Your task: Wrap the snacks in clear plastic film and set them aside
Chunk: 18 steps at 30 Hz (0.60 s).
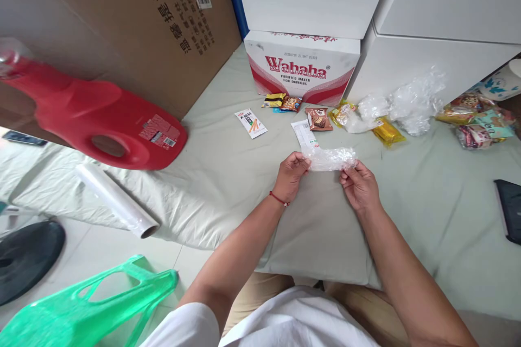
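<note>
A strip of crinkled clear plastic wrap (330, 159) is stretched sideways between my two hands, just above the green sheet. My left hand (292, 174) pinches its left end. Its right end sits between the thumb and fingers of my right hand (360, 183). Behind the wrap lies a white snack packet (303, 133), its near end partly covered by the plastic. A brown snack packet (319, 119) rests just beyond. Farther left is another white packet (251, 123) with printed sticks on it.
A Wahaha carton (302, 68) stands at the back, with small snacks (291, 103) before it. Crumpled plastic (415, 100) and more packets (482, 122) lie right. Left are a red jug (101, 119), a film roll (116, 199) and a green stool (89, 309). A dark phone-like object (508, 209) lies far right.
</note>
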Available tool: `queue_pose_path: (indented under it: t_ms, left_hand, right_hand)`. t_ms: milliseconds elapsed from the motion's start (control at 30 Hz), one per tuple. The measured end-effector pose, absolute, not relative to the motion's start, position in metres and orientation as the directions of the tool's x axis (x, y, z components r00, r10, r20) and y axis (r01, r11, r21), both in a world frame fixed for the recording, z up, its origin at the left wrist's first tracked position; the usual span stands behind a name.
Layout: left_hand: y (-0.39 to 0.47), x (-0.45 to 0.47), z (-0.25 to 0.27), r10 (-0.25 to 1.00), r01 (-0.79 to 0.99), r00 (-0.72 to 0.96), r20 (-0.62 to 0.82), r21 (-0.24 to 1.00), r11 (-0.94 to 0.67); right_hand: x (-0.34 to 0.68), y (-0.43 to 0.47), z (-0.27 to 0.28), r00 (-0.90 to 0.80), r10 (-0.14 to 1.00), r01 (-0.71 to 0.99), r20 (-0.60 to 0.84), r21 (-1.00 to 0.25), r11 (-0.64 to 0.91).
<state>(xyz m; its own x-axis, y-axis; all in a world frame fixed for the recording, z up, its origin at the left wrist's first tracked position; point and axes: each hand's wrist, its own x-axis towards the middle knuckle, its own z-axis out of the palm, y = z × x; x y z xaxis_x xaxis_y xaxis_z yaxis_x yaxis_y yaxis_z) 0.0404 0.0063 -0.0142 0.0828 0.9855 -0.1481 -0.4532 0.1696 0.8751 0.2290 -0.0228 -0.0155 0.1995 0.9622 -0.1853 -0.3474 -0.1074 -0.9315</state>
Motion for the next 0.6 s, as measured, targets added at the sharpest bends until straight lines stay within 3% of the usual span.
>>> queue_pose_path:
  t_ms: [100,200,267,300,367,433,500,600]
  left_hand:
    - [0.007,0.041,-0.01,0.974,-0.511,0.116,-0.195,0.829,0.226]
    - [0.005,0.042,-0.011,0.967,-0.466,0.143,-0.212,0.847,0.255]
    - [0.005,0.043,-0.013,0.969,-0.403,0.153,-0.196,0.883,0.242]
    - [0.004,0.043,-0.014,0.97,-0.374,0.156,-0.188,0.898,0.234]
    - [0.004,0.044,-0.015,0.973,-0.339,0.149,-0.176,0.915,0.218]
    - [0.004,0.043,-0.015,0.974,-0.342,0.134,-0.18,0.914,0.216]
    - [0.006,0.042,-0.012,0.974,-0.378,0.116,-0.196,0.898,0.226]
    - [0.008,0.038,-0.008,0.968,-0.449,0.111,-0.225,0.858,0.25]
  right_hand:
    - [0.234,-0.024,-0.015,0.277,0.952,-0.195,-0.13,-0.978,-0.077]
    - [0.239,-0.027,-0.01,0.415,0.88,0.234,0.232,-0.962,0.143]
    - [0.24,-0.029,-0.005,0.25,0.856,0.475,0.453,-0.827,0.299]
    - [0.24,-0.03,-0.003,0.115,0.866,0.529,0.487,-0.767,0.362]
    - [0.236,-0.033,-0.002,-0.107,0.899,0.536,0.424,-0.737,0.412]
    - [0.233,-0.034,-0.005,-0.159,0.942,0.477,0.296,-0.812,0.335]
    - [0.234,-0.033,-0.008,-0.053,0.986,0.358,0.157,-0.919,0.165]
    - [0.241,-0.027,-0.01,0.147,0.989,0.024,-0.025,-0.999,-0.028]
